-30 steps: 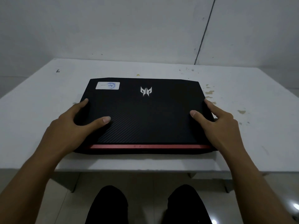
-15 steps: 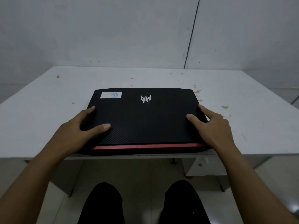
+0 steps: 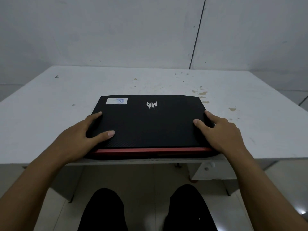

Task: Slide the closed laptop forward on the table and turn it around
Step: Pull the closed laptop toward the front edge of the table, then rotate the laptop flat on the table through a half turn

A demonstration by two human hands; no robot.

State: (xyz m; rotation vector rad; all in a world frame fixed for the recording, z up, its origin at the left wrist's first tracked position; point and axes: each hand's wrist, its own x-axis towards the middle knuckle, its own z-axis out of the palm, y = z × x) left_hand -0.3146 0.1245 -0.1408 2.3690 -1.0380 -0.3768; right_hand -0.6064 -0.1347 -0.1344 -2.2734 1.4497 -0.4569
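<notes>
left hand (image 3: 80,137) grips laptop (image 3: 150,125) left edge | right hand (image 3: 221,130) grips right edge | on table (image 3: 50,114)

The closed laptop (image 3: 150,125) lies flat on the table (image 3: 50,117), in the middle of the frame, at the table's near edge. A sticker (image 3: 116,101) sits on its lid at the upper left (the logo (image 3: 151,105) is just right of it). The left hand (image 3: 78,139) rests on the laptop's left side, the right hand (image 3: 220,130) on its right side. The person's knees (image 3: 103,210) show below the table, at the bottom of the frame.
</notes>
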